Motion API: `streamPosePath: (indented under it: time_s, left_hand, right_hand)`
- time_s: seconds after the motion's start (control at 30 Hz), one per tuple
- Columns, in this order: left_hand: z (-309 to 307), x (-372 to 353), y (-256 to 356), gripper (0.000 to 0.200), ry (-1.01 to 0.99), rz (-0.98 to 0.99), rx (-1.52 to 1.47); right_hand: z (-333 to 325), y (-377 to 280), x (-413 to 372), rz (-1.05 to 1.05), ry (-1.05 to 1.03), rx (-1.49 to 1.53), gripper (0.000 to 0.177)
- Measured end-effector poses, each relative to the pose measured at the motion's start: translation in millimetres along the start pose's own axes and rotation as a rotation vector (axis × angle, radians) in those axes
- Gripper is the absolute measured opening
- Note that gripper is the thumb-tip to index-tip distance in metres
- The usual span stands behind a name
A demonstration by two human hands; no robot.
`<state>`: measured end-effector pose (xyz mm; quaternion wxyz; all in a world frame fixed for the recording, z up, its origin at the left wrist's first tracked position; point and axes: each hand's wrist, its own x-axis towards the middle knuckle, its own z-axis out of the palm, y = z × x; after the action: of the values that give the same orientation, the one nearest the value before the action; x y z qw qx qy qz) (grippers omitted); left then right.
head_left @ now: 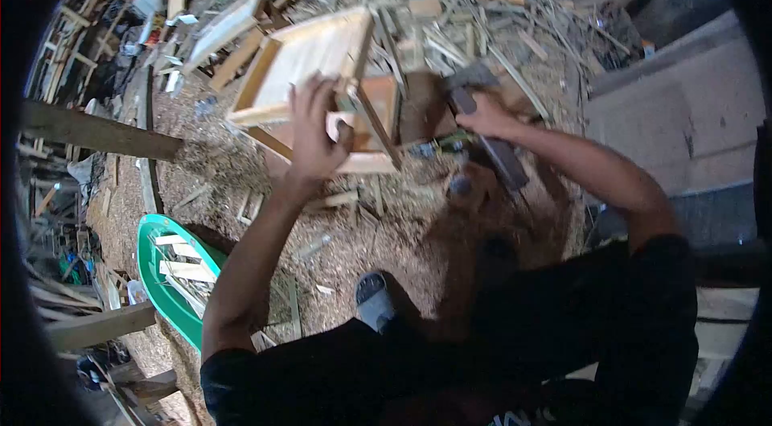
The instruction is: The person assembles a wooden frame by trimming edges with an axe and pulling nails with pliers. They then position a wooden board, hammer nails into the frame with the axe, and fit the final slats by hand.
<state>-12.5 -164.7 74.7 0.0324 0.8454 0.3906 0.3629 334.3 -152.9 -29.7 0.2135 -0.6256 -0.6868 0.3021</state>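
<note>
Littered floor [211,164], box [315,46] behind left fingers [309,101]

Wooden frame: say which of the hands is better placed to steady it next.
Left, probably: the left hand is spread over the frame, contact unclear, while the right hand grips a dark tool.

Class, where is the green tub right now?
In the head view, the green tub sits lower left, beside the person's left arm, holding wood strips.

Left hand [316,136]: fingers extended, thumb apart
Right hand [486,117]: fingers curled in grip
Left forearm [275,225]: extended forward
Right forearm [591,164]: angled inward
</note>
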Motion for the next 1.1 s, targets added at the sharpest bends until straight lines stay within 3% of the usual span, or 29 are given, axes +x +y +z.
streamPosePath:
  time_s: [0.03,0.1,0.2,0.3,0.33,0.37,0.43,0.53,0.67,0.77,0.83,0.87,0.97,1.0,1.1]
  left_hand:
    - [-1,3,7,0.068,0.006,-0.023,-0.003]
    - [3,5,16,0.065,0.015,-0.045,-0.145]
    - [14,6,37,0.061,-0.059,0.065,-0.063]
    - [31,2,56,0.055,-0.187,0.160,0.008]
    - [42,0,56,0.055,-0.232,0.192,-0.003]
    - [51,-1,56,0.054,-0.277,0.224,-0.015]
    - [74,-8,56,0.044,-0.370,0.111,-0.101]
    - [113,-30,51,0.037,-0.520,-0.102,-0.226]
    - [134,-38,51,0.035,-0.501,-0.179,-0.276]
    - [132,-27,54,0.037,-0.594,-0.299,-0.226]
    - [143,-34,41,0.044,-0.765,-0.429,-0.183]
    - [148,-40,35,0.044,-0.671,-0.392,-0.263]
    - [162,-53,21,0.042,-0.391,-0.233,-0.332]
    - [163,-54,23,0.040,-0.441,-0.319,-0.317]
    - [163,-54,32,0.039,-0.601,-0.451,-0.245]
  right_hand:
    - [5,13,1,0.094,-0.032,-0.183,0.045]
    - [4,34,-13,-0.075,0.035,-0.192,0.053]
    - [-1,71,-26,0.015,-0.197,-0.319,0.058]
    - [12,106,-36,0.057,-0.255,-0.358,0.057]
    - [14,115,-39,-0.029,-0.280,-0.377,0.052]
    - [18,124,-43,0.067,-0.286,-0.325,0.051]
    - [7,98,-55,0.250,-0.291,-0.229,0.048]
    - [20,107,-63,0.032,-0.070,-0.424,0.040]
    - [32,74,-37,-0.407,-0.173,-0.514,0.030]
    - [90,78,-6,-0.231,-0.341,-0.399,0.024]
    - [93,49,6,-0.277,-0.444,-0.589,0.022]
    - [90,36,11,-0.185,-0.570,-0.701,0.025]
    - [112,63,23,-0.190,-0.503,-0.751,0.033]
    - [126,88,32,-0.331,-0.456,-0.759,0.036]
    - [101,68,26,-0.301,-0.619,-0.753,0.039]
